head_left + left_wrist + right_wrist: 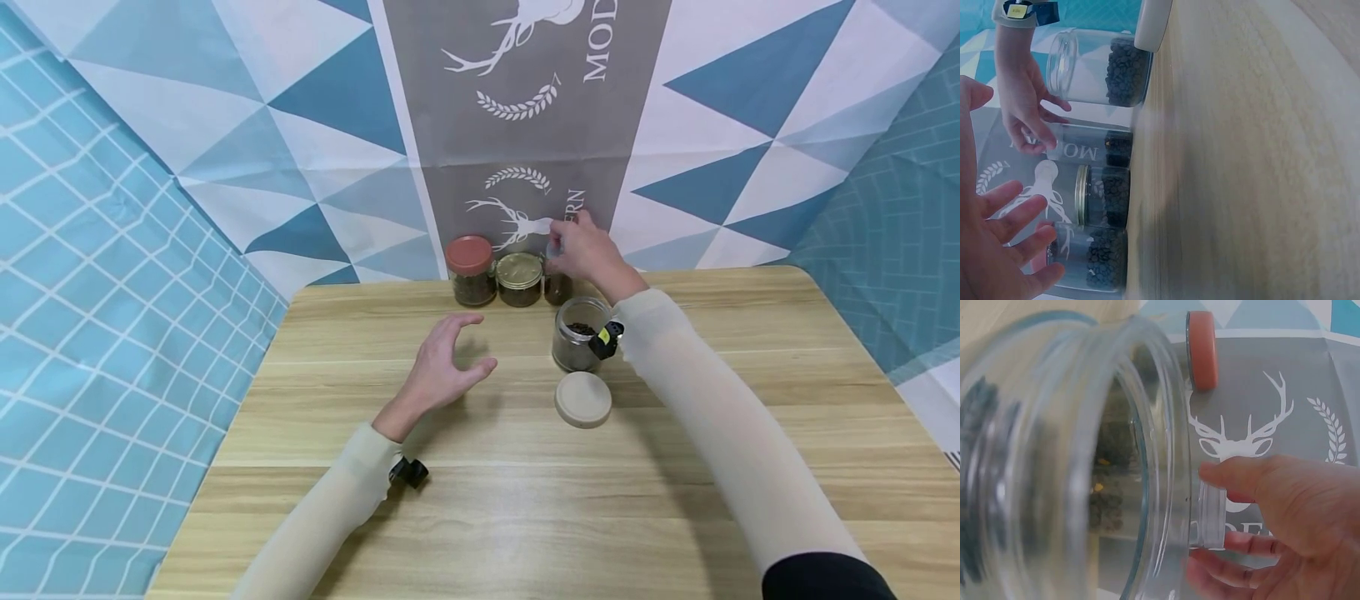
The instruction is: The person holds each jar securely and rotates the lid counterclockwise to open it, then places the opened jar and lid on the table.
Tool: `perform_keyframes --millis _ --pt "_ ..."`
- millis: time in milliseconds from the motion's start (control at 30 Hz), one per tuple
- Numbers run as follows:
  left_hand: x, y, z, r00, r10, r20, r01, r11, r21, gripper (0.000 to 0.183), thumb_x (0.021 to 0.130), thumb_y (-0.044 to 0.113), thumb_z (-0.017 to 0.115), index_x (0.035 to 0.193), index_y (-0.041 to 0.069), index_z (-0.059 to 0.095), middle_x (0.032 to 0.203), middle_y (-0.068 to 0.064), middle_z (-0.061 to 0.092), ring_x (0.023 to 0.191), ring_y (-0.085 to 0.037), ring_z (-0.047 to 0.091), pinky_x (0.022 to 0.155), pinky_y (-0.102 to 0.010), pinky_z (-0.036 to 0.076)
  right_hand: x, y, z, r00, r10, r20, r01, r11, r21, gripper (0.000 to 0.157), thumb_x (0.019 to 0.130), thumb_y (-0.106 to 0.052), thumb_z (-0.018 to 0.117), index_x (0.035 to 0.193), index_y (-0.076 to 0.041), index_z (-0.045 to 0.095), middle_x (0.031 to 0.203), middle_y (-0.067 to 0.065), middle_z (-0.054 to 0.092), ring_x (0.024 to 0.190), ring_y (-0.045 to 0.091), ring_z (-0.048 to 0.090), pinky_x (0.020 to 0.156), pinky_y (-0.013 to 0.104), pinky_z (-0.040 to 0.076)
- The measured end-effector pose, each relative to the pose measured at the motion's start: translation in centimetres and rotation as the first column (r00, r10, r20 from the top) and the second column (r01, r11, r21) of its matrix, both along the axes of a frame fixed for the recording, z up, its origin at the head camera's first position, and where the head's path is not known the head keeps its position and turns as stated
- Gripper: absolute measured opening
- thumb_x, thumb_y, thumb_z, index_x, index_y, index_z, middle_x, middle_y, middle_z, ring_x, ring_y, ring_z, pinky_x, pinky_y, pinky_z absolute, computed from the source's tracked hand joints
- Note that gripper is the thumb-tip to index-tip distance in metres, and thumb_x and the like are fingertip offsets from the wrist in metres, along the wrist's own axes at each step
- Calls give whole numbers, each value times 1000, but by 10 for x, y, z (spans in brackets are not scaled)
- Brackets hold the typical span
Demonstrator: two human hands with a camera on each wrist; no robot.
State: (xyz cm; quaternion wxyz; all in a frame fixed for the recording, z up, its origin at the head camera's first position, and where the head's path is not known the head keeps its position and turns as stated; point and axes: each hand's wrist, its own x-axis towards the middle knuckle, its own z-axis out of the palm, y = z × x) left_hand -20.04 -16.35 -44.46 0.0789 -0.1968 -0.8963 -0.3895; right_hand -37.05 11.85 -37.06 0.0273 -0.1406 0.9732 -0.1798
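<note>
My right hand [591, 252] pinches the rim of a small glass jar [558, 289] with dark contents, thumb and fingers on either side of its clear top [1213, 515]. My left hand [444, 367] is held above the table, thumb and fingers spread apart, touching nothing. To the left of the pinched jar stand a jar with a gold lid [519, 283] and a jar with a red lid [472, 285]. Nearer to me is a larger lidless glass jar [567, 353] partly filled with dark beans. A cream lid [583, 398] lies in front of it.
The wooden table [480, 500] meets a patterned cloth backdrop [345, 108] just behind the row of jars. Blue checked cloth [97, 292] hangs at the left. The lidless jar stands below my right wrist, close to its black wrist camera [606, 340].
</note>
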Motion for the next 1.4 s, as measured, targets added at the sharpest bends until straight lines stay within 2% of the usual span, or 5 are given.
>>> perform_keyframes --millis 100,333,667,933,1400 --pt "0 -1 -1 1000 2 1 -2 1000 -1 76 93 40 79 157 6 59 161 -20 63 156 -42 54 130 -69 43 2 0 0 1000 12 -10 -12 1000 -7 25 96 -20 78 114 -14 61 146 29 46 108 52 64 92 65 58" --pt "-1 -2 -2 1000 -2 11 2 1000 2 75 94 40 79 158 6 58 161 -20 63 157 -42 53 131 -68 41 29 -6 20 996 15 85 -13 1000 -28 53 101 -25 77 151 -12 63 173 37 27 135 63 56 117 71 52" --pt "0 -3 -1 1000 -1 9 1 1000 4 75 94 40 79 157 5 59 161 -20 63 156 -42 54 130 -69 43 23 -6 16 989 115 93 -124 988 92 43 100 -29 67 137 -7 71 155 31 58 152 52 48 134 68 35" --pt "1 -3 0 1000 -4 0 4 1000 -3 75 93 40 79 157 5 59 160 -20 63 156 -42 54 131 -67 43 25 -8 14 992 97 82 -105 991 87 42 101 -29 68 136 -7 71 157 30 57 154 51 48 137 66 32" --pt "1 -1 1 1000 -7 -5 7 1000 -3 74 94 39 79 156 4 59 158 -20 65 155 -42 54 131 -67 42 29 0 31 996 90 29 -91 995 39 40 97 -27 73 129 -5 74 143 27 69 146 47 54 129 64 42"
